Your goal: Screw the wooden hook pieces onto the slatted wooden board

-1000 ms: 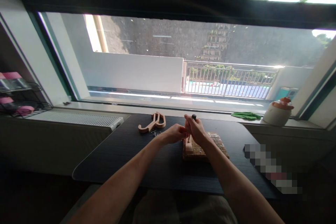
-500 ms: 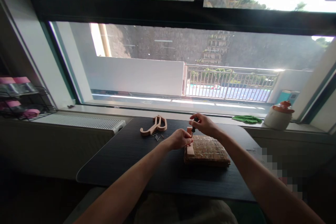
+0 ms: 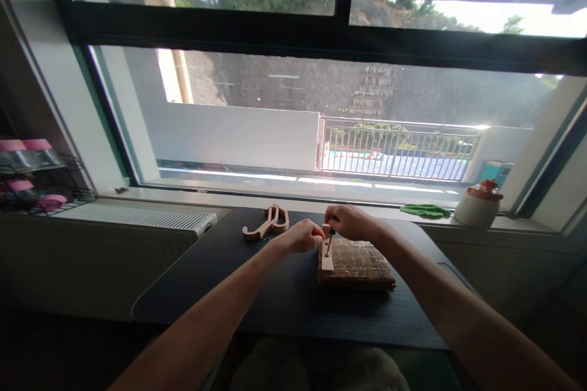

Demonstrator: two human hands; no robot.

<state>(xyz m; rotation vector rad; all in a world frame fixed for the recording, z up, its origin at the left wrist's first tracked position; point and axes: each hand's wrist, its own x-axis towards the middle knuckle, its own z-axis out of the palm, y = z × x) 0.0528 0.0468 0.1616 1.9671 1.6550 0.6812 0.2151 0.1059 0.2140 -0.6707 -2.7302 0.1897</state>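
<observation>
My right hand (image 3: pixel 349 222) is closed round the dark handle of a screwdriver (image 3: pixel 329 244). Its shaft slants down, and the tip meets a dark spot on a pale wooden piece (image 3: pixel 327 266). That piece lies along the left edge of a thick, rough brown board (image 3: pixel 362 263) and has a raised part at its far end. My left hand (image 3: pixel 304 236) has curled, closed fingers, their tips right at the wooden piece's left side. Whether they pinch anything is hidden.
Pale wooden hooks (image 3: pixel 259 232) lie on the dark table (image 3: pixel 202 281), with small screws partly hidden by my left forearm. On the windowsill are a green cloth (image 3: pixel 426 211) and a white jar (image 3: pixel 477 208). A radiator (image 3: pixel 137 217) and wire rack (image 3: pixel 68 171) stand left.
My left hand has drawn back leftward from the screwdriver shaft to the wooden piece's edge. My right hand, still on the screwdriver, is a little lower. The view has tilted slightly.
</observation>
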